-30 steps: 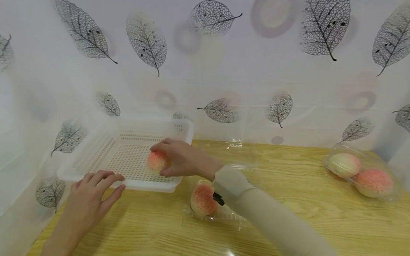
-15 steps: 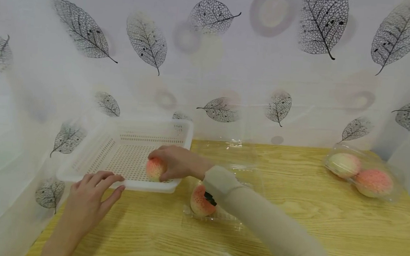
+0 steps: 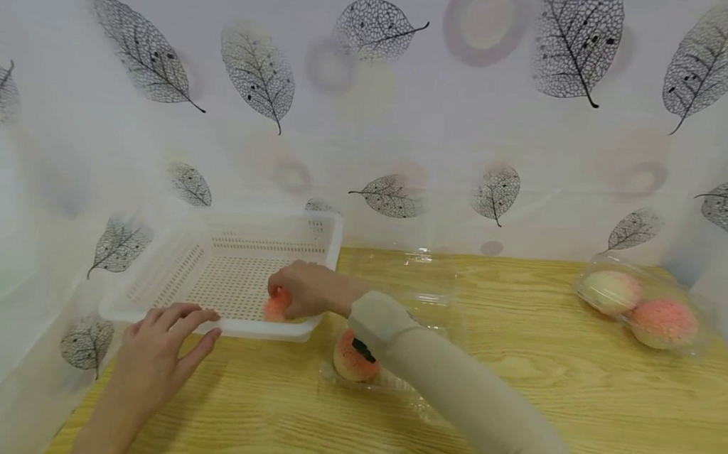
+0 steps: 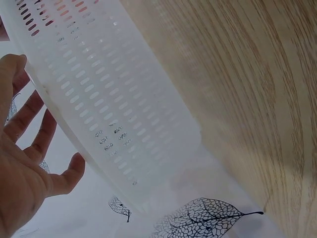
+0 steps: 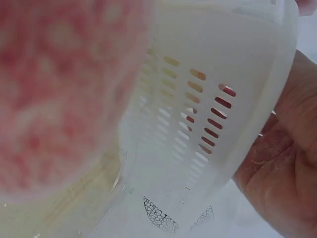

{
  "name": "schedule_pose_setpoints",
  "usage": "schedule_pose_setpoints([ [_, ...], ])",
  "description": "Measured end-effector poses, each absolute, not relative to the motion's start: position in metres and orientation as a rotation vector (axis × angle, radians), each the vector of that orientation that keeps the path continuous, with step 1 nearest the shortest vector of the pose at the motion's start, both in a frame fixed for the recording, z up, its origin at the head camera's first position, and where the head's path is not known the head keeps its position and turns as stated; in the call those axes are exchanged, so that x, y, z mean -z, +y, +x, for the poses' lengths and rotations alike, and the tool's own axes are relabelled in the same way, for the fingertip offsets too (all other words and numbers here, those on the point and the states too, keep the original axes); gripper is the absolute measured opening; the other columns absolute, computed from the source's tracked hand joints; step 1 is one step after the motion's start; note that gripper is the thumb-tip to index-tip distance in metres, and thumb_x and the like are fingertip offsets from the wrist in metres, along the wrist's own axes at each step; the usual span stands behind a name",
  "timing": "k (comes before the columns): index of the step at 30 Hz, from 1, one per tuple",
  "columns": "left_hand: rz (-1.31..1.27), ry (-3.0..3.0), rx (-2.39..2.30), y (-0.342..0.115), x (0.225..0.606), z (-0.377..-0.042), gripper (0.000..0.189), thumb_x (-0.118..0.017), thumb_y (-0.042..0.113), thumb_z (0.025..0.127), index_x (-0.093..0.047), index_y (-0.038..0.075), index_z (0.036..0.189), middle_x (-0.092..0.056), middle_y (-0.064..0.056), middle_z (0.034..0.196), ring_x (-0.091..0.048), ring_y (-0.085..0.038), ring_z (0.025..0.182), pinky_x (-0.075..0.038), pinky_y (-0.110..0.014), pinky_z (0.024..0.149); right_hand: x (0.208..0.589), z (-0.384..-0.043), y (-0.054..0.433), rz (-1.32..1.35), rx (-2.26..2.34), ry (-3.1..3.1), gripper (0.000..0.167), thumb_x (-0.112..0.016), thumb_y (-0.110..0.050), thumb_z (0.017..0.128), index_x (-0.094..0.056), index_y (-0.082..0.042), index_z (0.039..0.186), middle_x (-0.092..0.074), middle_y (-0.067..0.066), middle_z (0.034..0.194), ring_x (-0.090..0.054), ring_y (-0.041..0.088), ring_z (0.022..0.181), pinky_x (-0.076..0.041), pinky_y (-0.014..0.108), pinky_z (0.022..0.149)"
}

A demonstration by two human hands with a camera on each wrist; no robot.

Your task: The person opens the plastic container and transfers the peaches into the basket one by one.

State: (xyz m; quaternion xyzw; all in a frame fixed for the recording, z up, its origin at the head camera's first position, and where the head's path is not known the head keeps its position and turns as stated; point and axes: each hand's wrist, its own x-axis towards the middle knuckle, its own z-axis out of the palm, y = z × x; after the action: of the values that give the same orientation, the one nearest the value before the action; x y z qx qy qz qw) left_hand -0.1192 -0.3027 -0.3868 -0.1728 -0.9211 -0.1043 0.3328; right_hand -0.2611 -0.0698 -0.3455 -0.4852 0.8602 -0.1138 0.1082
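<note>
In the head view my right hand [image 3: 310, 290] grips a pink and cream peach [image 3: 275, 308] low inside the white slotted plastic basket [image 3: 158, 318], by its near right corner. My left hand [image 3: 158, 350] lies at the basket's near rim, its fingers loosely bent and spread, as the left wrist view also shows. Below the right wrist, a second peach [image 3: 354, 358] sits in a clear plastic clamshell box [image 3: 408, 273] with its lid raised at the back. In the right wrist view a pink peach [image 5: 64, 94] fills the near left, blurred; the hand shows beyond the basket wall [image 5: 223, 49].
A clear plastic pack [image 3: 702, 339] with two peaches stands at the back right of the wooden table [image 3: 524, 318]. White leaf-print sheeting [image 3: 373, 114] hangs behind the table and along both sides.
My right hand, with the peach, has moved slightly down and toward the near corner of the basket; the peach is lower in it. My left hand has stayed at the rim.
</note>
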Motion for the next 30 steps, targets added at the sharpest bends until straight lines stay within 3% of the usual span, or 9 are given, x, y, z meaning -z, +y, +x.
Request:
schedule_pose_setpoints([
  [3, -0.447, -2.409, 0.274, -0.303, 0.386, -0.119, 0.021, -0.081, 0.027, 0.086, -0.076, 0.019, 0.105, -0.072, -0.006, 0.104, -0.066, -0.037, 0.091, -0.049, -0.066, 0.063, 0.344, -0.260, -0.070, -1.427, 0.309, 2.551, 0.030, -0.071, -0.007, 0.088, -0.072, -0.010, 0.118, -0.071, 0.002, 0.112, -0.059, 0.014, 0.097, -0.048, 0.026, 0.085],
  [6, -0.443, -2.413, 0.278, -0.303, 0.386, -0.118, 0.021, -0.076, 0.034, 0.091, -0.076, 0.019, 0.106, -0.072, -0.006, 0.104, -0.066, -0.037, 0.092, -0.049, -0.067, 0.064, 0.343, -0.258, -0.069, -1.424, 0.283, 2.583, 0.030, -0.072, -0.007, 0.087, -0.073, -0.010, 0.117, -0.071, 0.004, 0.115, -0.061, 0.016, 0.102, -0.050, 0.027, 0.089],
  [10, -0.442, -2.415, 0.282, -0.303, 0.386, -0.118, 0.034, -0.062, 0.049, 0.100, -0.075, 0.019, 0.106, -0.072, -0.006, 0.105, -0.066, -0.037, 0.092, -0.049, -0.068, 0.065, 0.341, -0.254, -0.069, -1.360, 0.254, 2.621, 0.033, -0.073, -0.010, 0.090, -0.071, -0.012, 0.123, -0.068, 0.004, 0.120, -0.061, 0.017, 0.105, -0.052, 0.029, 0.086],
  [15, -0.430, -2.425, 0.271, -0.302, 0.387, -0.117, 0.021, -0.076, 0.034, 0.092, -0.075, 0.019, 0.106, -0.072, -0.007, 0.105, -0.066, -0.037, 0.093, -0.049, -0.068, 0.066, 0.342, -0.250, -0.072, -1.236, 0.186, 2.684, 0.041, -0.070, -0.017, 0.092, -0.064, -0.017, 0.133, -0.063, 0.006, 0.126, -0.062, 0.020, 0.107, -0.055, 0.032, 0.086],
  [17, -0.425, -2.428, 0.270, -0.301, 0.386, -0.117, 0.023, -0.081, 0.026, 0.086, -0.075, 0.019, 0.106, -0.072, -0.007, 0.106, -0.066, -0.037, 0.093, -0.049, -0.068, 0.066, 0.343, -0.248, -0.072, -1.213, 0.162, 2.701, 0.039, -0.070, -0.018, 0.092, -0.065, -0.017, 0.131, -0.063, 0.006, 0.124, -0.062, 0.020, 0.106, -0.054, 0.033, 0.086],
  [22, -0.426, -2.422, 0.263, -0.299, 0.385, -0.116, 0.026, -0.083, 0.022, 0.082, -0.075, 0.019, 0.106, -0.072, -0.006, 0.106, -0.066, -0.037, 0.092, -0.049, -0.068, 0.066, 0.344, -0.247, -0.074, -1.200, 0.192, 2.685, 0.037, -0.070, -0.016, 0.093, -0.065, -0.017, 0.131, -0.063, 0.004, 0.121, -0.057, 0.016, 0.100, -0.051, 0.031, 0.082],
  [25, -0.430, -2.416, 0.262, -0.299, 0.385, -0.115, 0.026, -0.083, 0.022, 0.082, -0.075, 0.018, 0.106, -0.072, -0.006, 0.105, -0.066, -0.037, 0.091, -0.050, -0.067, 0.065, 0.345, -0.247, -0.074, -1.196, 0.266, 2.641, 0.037, -0.068, -0.010, 0.094, -0.064, -0.016, 0.131, -0.066, 0.004, 0.120, -0.056, 0.014, 0.095, -0.049, 0.027, 0.078],
  [30, -0.429, -2.420, 0.269, -0.299, 0.387, -0.112, 0.022, -0.079, 0.029, 0.088, -0.075, 0.018, 0.106, -0.072, -0.007, 0.106, -0.066, -0.037, 0.092, -0.049, -0.068, 0.065, 0.347, -0.249, -0.074, -1.221, 0.373, 2.577, 0.020, -0.062, -0.006, 0.097, -0.064, -0.011, 0.116, -0.070, 0.004, 0.113, -0.060, 0.014, 0.090, -0.051, 0.024, 0.075],
])
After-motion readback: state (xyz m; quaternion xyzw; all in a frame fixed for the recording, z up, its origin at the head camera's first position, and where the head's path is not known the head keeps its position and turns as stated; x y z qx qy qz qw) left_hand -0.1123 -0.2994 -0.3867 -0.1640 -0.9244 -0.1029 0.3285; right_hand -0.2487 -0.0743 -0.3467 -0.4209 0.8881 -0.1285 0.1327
